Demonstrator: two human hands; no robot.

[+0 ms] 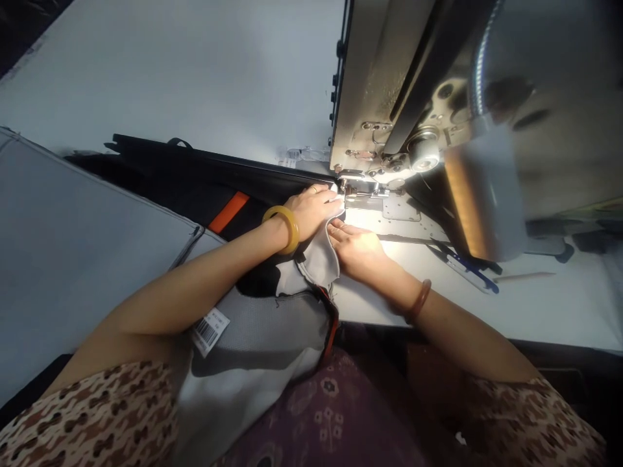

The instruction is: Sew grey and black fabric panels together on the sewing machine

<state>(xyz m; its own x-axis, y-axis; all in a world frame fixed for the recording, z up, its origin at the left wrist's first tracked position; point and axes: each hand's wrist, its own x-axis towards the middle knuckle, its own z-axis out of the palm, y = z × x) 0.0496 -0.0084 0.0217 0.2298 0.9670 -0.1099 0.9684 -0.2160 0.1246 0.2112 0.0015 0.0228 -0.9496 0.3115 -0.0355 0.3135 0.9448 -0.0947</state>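
A black and grey garment [272, 324] with an orange strip [228, 212] lies across the table and hangs over its front edge. My left hand [311, 211], below a yellow bangle, presses on the cloth just left of the needle area of a sewing machine [379, 130]. Close beside it, my right hand [357, 250] has its fingers bent at the folded grey edge; its fingertips are partly hidden by the cloth. A white barcode label [211, 331] hangs from the garment near my left forearm.
Blue-handled snips [470, 269] and a thin pointed stick [525, 277] lie on the white table [389, 298] at the right. A lamp [487, 194] juts out above them. Grey cloth [87, 259] covers the left side. A clear label strip [294, 156] lies behind the garment.
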